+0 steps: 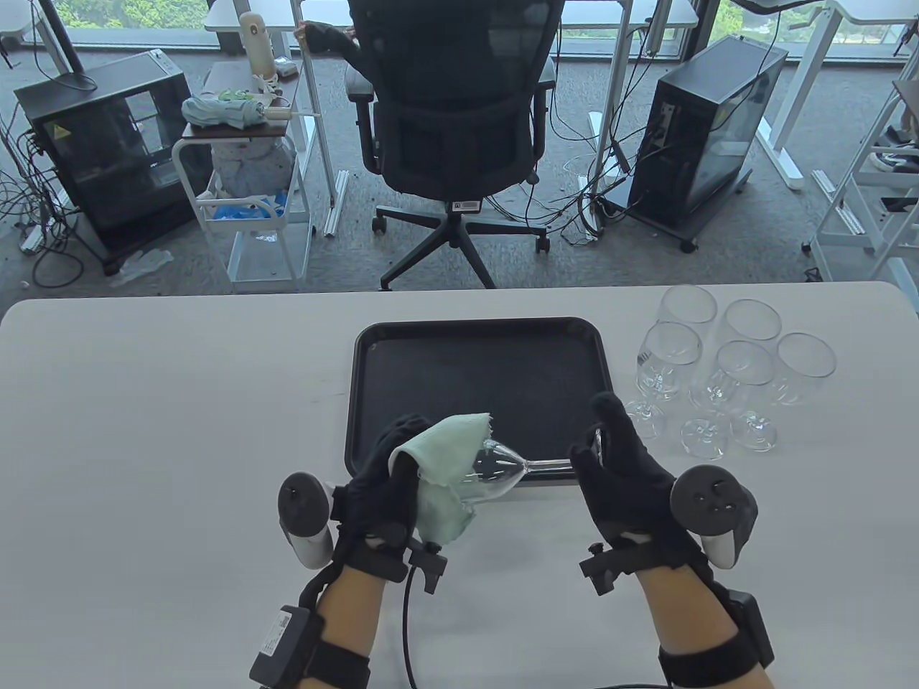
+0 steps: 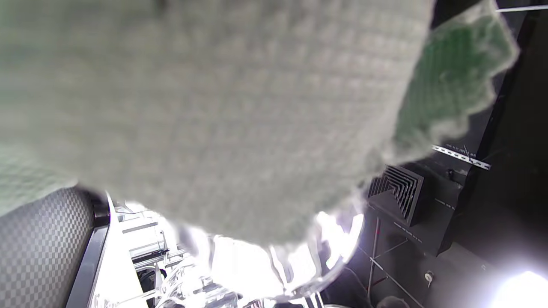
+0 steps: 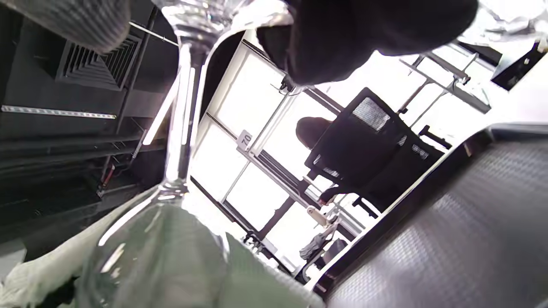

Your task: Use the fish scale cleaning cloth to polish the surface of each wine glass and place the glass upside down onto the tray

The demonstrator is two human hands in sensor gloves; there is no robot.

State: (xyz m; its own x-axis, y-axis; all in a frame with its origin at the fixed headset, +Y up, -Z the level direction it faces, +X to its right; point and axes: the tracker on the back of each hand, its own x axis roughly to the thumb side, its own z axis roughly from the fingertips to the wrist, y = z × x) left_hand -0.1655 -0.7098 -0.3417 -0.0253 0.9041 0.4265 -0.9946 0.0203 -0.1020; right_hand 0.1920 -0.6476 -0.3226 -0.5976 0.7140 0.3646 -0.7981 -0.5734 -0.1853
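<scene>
Table view shows the wide white table (image 1: 143, 402) with a black rectangular plastic tray (image 1: 481, 337) lying at its middle, nothing standing on it. Five clear stemmed wine glasses (image 1: 725, 373) stand upright in a cluster on the table just right of the tray. Nearer the front edge, the left hand (image 1: 384, 477) in its black sensor glove has its fingers wrapped around a pale green fish scale cleaning cloth (image 1: 449, 459), which it presses over the bowl of a clear wine glass (image 1: 502, 470) held on its side above the tray's near rim. The right hand (image 1: 621, 474) grips that glass at the foot end, fingers curled around the base, with the stem running level between the two hands. Left wrist view is mostly filled by the textured cloth (image 2: 222, 115), with the glass rim showing below it. Right wrist view looks along the stem (image 3: 180, 115) toward the bowl, green cloth (image 3: 239, 278) visible through the glass.
</scene>
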